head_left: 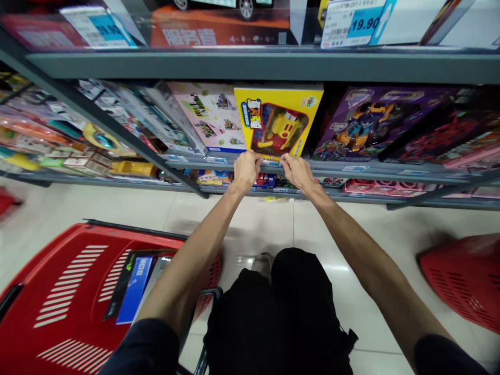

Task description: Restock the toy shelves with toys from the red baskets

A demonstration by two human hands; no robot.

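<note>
A yellow toy box (pixel 308 109) with a window showing a yellow and red toy stands on the middle shelf, leaning slightly back. My left hand (pixel 247 169) is closed at its lower left corner, right at the shelf's front edge. At the lower right corner my right hand (pixel 299 171) is closed too, with a ring on one finger. Both thumbs point inward, towards a small price label (pixel 271 163) between the hands. Whether the fingertips grip the box, the label or the shelf lip cannot be made out.
A pale toy box (pixel 211 114) stands left of the yellow one, a purple robot toy box (pixel 363 122) to the right. A red shopping basket (pixel 50 271) holding flat boxes is at my left; another red basket (pixel 464 276) is at the right. A shelf beam (pixel 250 66) runs above.
</note>
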